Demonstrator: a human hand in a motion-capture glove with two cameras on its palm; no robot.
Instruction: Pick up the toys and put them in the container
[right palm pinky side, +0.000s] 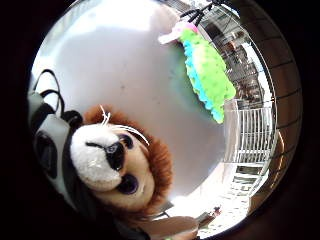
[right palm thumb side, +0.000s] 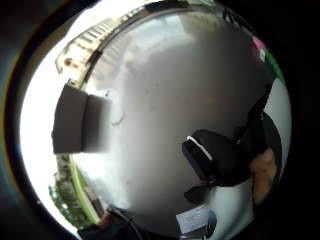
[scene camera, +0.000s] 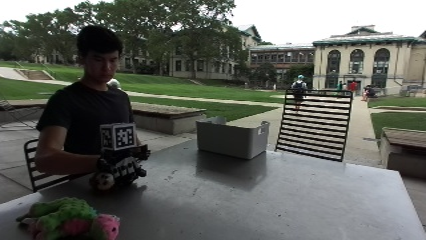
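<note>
Outside cam faces person across table; both palm cams look close onto same tabletop.

Two plush toys, a lion and a green-and-pink one, one grey container, one table.

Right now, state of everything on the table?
gloved right hand: just above the table, fingers curled round the lion.
lion plush: gripped, face toward the palm camera.
green and pink plush toy: lying on the table's near corner, untouched.
grey container: upright on the table's far side, open top; contents not visible.
</note>
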